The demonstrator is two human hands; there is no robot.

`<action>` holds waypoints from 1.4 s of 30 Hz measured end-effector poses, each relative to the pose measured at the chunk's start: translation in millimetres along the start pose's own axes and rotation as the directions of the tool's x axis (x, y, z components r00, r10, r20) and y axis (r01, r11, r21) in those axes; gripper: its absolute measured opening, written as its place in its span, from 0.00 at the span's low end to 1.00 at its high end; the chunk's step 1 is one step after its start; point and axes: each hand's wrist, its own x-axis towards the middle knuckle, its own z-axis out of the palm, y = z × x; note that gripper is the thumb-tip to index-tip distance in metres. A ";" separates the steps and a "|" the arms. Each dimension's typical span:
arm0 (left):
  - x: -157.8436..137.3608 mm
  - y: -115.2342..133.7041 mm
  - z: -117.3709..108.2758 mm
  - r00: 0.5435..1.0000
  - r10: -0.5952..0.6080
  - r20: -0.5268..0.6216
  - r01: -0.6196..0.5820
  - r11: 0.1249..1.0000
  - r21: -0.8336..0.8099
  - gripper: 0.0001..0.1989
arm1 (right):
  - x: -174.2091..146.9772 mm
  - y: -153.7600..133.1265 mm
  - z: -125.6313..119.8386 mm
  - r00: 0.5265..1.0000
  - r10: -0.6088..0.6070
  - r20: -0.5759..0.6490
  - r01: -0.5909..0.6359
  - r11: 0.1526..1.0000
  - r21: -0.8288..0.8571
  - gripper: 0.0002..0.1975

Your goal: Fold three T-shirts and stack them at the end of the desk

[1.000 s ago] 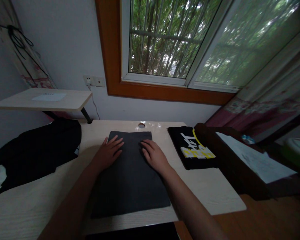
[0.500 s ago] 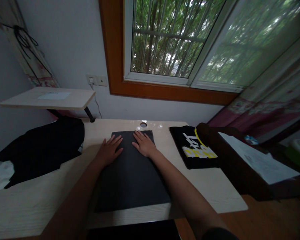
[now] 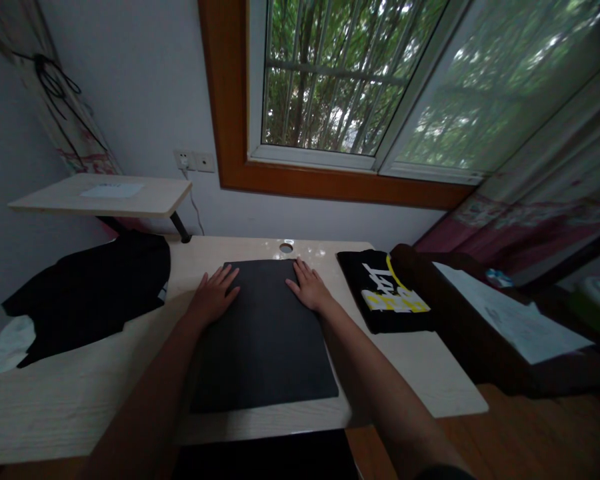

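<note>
A dark grey, flat rectangular sheet [image 3: 265, 340] lies on the pale table in front of me, its long sides running away from me. I cannot tell whether it is a board, a mat or folded cloth. My left hand [image 3: 213, 293] rests open at its far left corner, fingers spread. My right hand [image 3: 310, 285] lies flat at the far right corner, fingers pointing away and nothing held. To the right is a folded black T-shirt [image 3: 385, 290] with white and yellow print. A black garment [image 3: 95, 287] is spread loosely on the left.
A small raised shelf [image 3: 155, 200] with a paper [image 3: 113, 191] on it stands at the back left. The table [image 3: 410, 363] has a round cable hole [image 3: 287, 248] near the wall. Right of it is a dark brown piece of furniture [image 3: 485, 347] with a pale sheet [image 3: 510, 313] on top.
My right hand has slid right to the grey sheet's far right corner. My left hand has shifted slightly left. The view has moved a little; the garments lie as before.
</note>
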 end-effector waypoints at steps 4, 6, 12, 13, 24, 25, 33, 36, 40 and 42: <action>-1.3 -0.9 1.4 0.999 -0.002 -0.033 0.001 1.000 -0.021 0.30 | -22.3 11.8 2.2 1.000 0.005 -0.022 -0.004 1.000 0.013 0.39; -1.8 -2.6 3.0 0.998 -0.014 -0.064 0.011 0.999 -0.049 0.31 | -36.0 16.4 2.4 0.999 -0.007 -0.044 0.009 0.999 0.039 0.38; -1.2 -10.9 6.8 0.963 -0.069 -0.260 0.021 0.983 -0.182 0.30 | -67.0 23.5 -2.4 0.982 -0.019 -0.187 0.065 0.967 0.247 0.31; -1.3 -11.9 6.1 0.952 -0.095 -0.290 0.033 0.977 -0.212 0.30 | -69.4 23.6 -3.8 0.977 -0.004 -0.215 0.069 0.953 0.295 0.30; -23.9 -2.6 -20.9 0.918 -0.348 -0.191 0.231 0.860 -0.456 0.31 | -79.6 16.7 -16.9 0.942 0.195 -0.275 -0.015 0.840 0.543 0.26; -25.6 -1.5 -23.5 0.917 -0.365 -0.158 0.254 0.844 -0.473 0.32 | -79.9 16.7 -17.4 0.941 0.205 -0.268 -0.025 0.834 0.552 0.25; -45.2 9.1 -36.7 0.943 -0.318 0.098 0.326 0.822 -0.466 0.43 | -84.9 19.1 -20.9 0.971 0.138 -0.196 0.004 0.807 0.590 0.24; -61.2 14.5 -37.5 0.959 -0.261 0.112 0.281 0.823 -0.494 0.45 | -89.5 19.8 -23.1 0.984 0.101 -0.149 0.013 0.789 0.614 0.25; -81.3 22.8 -40.1 0.978 -0.183 0.097 0.200 0.716 -0.669 0.46 | -98.3 18.5 -26.6 0.996 0.052 -0.074 0.009 0.763 0.647 0.29; -86.6 25.5 -41.0 0.974 -0.181 0.137 0.222 0.636 -0.739 0.48 | -103.5 16.4 -27.9 0.999 0.029 -0.044 0.007 0.750 0.661 0.31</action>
